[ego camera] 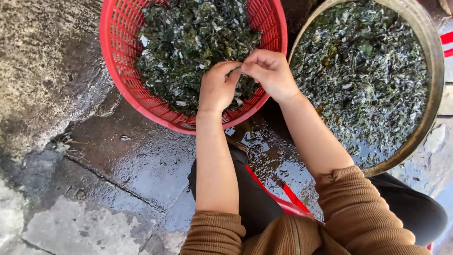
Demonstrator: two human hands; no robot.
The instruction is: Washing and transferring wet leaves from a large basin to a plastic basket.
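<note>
Two hands meet over the near rim of the red plastic basket [118,56], fingertips pinched together on a small scrap of the dark green leaves. Left hand [218,87] comes up from below, fingers curled in tight, thumb and forefinger closed on the bit. Right hand [271,73] sits just beside it, touching at the fingertips, also nipped shut on that same scrap; how much of it each hand has, I cannot tell, it is too small and mostly hidden by the fingers. Underneath them, the heap of wet chopped leaves [188,42] fills the basket nearly to its far edge. Off to the right, close beside the basket, a big round metal basin [436,61] holds more of the same greens [363,80], these lying in water. Both vessels sit on wet, cracked concrete ground [118,170], dark with puddles near the basket's front edge. Brown ribbed sleeves [354,212] are pushed up past the elbows, and a red strip [288,200] shows between the dark trouser knees at the bottom.
</note>
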